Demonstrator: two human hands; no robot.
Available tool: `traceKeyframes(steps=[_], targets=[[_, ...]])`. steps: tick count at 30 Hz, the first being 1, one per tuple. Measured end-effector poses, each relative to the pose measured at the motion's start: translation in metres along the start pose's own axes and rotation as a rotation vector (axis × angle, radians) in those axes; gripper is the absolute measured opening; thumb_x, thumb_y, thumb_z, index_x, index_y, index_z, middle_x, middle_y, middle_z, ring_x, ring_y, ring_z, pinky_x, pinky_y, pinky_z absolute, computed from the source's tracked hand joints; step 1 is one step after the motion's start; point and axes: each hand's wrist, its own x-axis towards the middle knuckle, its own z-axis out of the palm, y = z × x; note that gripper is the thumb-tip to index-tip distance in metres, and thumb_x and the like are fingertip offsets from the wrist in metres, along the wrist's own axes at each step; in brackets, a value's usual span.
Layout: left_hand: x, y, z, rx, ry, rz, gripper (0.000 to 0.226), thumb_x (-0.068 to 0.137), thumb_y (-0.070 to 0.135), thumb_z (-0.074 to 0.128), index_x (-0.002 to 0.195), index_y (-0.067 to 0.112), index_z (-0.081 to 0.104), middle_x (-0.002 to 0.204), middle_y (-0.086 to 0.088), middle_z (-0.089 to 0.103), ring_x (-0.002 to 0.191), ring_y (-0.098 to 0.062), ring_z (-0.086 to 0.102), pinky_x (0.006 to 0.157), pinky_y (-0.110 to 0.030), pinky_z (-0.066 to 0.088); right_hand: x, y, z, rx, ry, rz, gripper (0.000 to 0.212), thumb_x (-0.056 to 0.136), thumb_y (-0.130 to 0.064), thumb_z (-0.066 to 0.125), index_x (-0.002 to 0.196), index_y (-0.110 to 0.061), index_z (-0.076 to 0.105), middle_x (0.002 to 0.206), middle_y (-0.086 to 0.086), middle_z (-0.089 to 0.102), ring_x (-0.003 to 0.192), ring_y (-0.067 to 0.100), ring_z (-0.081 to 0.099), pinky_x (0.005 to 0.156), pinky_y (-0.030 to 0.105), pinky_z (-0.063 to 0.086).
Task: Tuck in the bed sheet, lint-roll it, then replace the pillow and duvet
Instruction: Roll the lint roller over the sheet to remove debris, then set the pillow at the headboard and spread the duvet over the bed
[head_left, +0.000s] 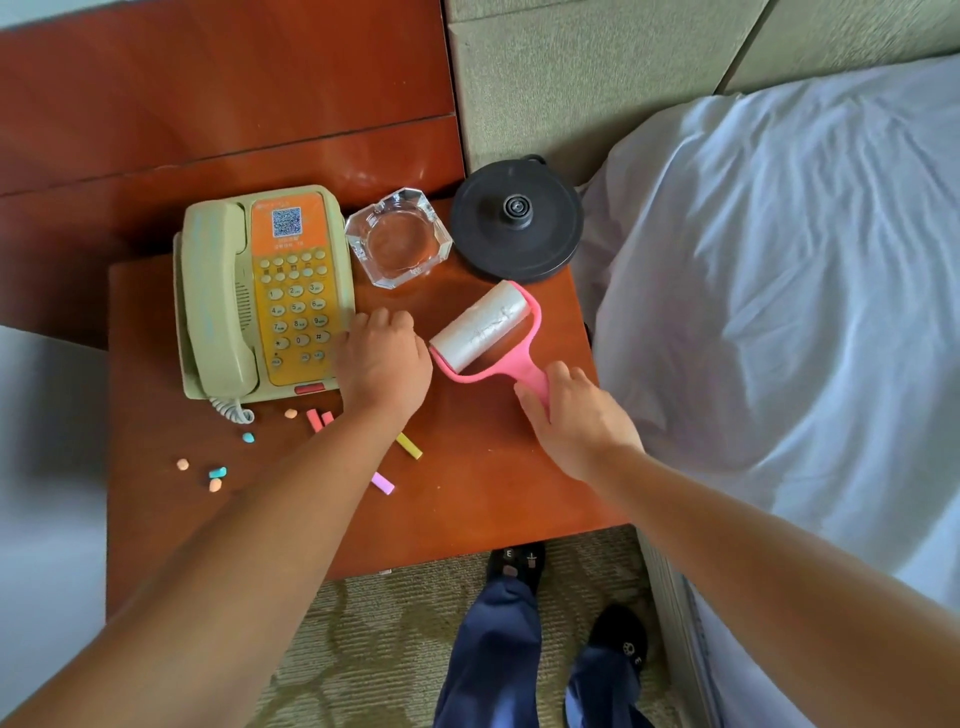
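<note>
Two hands over the nightstand (467, 499) — right hand (576, 415) curled round the pink lint roller (483, 327) handle; left hand (384, 358) loosely curled, holding nothing, beside the phone (260, 296).

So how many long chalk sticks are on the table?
4, all on the nightstand near the left arm: two pink chalk sticks side by side below the telephone, a yellow chalk stick, and a purple chalk stick. The arm may hide more.
</note>
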Motion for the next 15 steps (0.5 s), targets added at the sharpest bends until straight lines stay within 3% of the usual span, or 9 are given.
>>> traceKeyframes(steps=[4, 7, 12, 14, 15], targets=[[0.002, 0.001, 0.0, -0.033, 0.025, 0.071, 0.029, 0.098, 0.023, 0.039, 0.116, 0.013, 0.06, 0.112, -0.007, 0.062, 0.104, -0.024, 0.055, 0.086, -0.037, 0.045, -0.002, -0.008, 0.005, -0.184, 0.028, 0.004, 0.048, 0.099, -0.052, 0.027, 0.107, -0.014, 0.053, 0.101, 0.003, 0.054, 0.085, 0.019, 0.058, 0.069, 0.029, 0.051], [0.003, 0.001, 0.0, -0.047, 0.037, 0.093, 0.028, 0.099, 0.024, 0.04, 0.114, 0.013, 0.061, 0.111, -0.007, 0.062, 0.103, -0.023, 0.055, 0.086, -0.036, 0.046, 0.0, -0.014, 0.006, -0.323, 0.01, 0.003, 0.055, 0.097, -0.057, 0.026, 0.101, -0.014, 0.058, 0.093, 0.002, 0.056, 0.082, 0.019, 0.059, 0.071, 0.03, 0.053], [0.001, 0.004, -0.008, -0.103, 0.062, 0.129, 0.031, 0.1, 0.023, 0.038, 0.119, 0.012, 0.059, 0.115, -0.006, 0.062, 0.106, -0.022, 0.056, 0.086, -0.034, 0.046, -0.001, -0.021, -0.015, -0.4, 0.007, 0.061, 0.062, 0.09, -0.069, 0.026, 0.072, -0.016, 0.052, 0.07, -0.002, 0.054, 0.061, 0.013, 0.053, 0.055, 0.022, 0.046], [-0.002, 0.005, -0.018, -0.109, 0.071, 0.145, 0.032, 0.1, 0.025, 0.039, 0.124, 0.012, 0.058, 0.121, -0.005, 0.061, 0.11, -0.021, 0.056, 0.088, -0.032, 0.047, -0.003, -0.022, -0.033, -0.374, 0.068, 0.053, 0.057, 0.091, -0.066, 0.03, 0.082, -0.016, 0.054, 0.081, -0.001, 0.058, 0.069, 0.013, 0.055, 0.059, 0.024, 0.046], [-0.003, 0.008, -0.025, -0.11, 0.072, 0.149, 0.033, 0.1, 0.026, 0.04, 0.126, 0.013, 0.057, 0.123, -0.005, 0.061, 0.111, -0.021, 0.057, 0.088, -0.03, 0.047, -0.004, -0.023, -0.043, -0.37, 0.109, 0.026, 0.053, 0.092, -0.064, 0.033, 0.097, -0.016, 0.057, 0.095, 0.0, 0.06, 0.082, 0.016, 0.057, 0.069, 0.028, 0.049]])
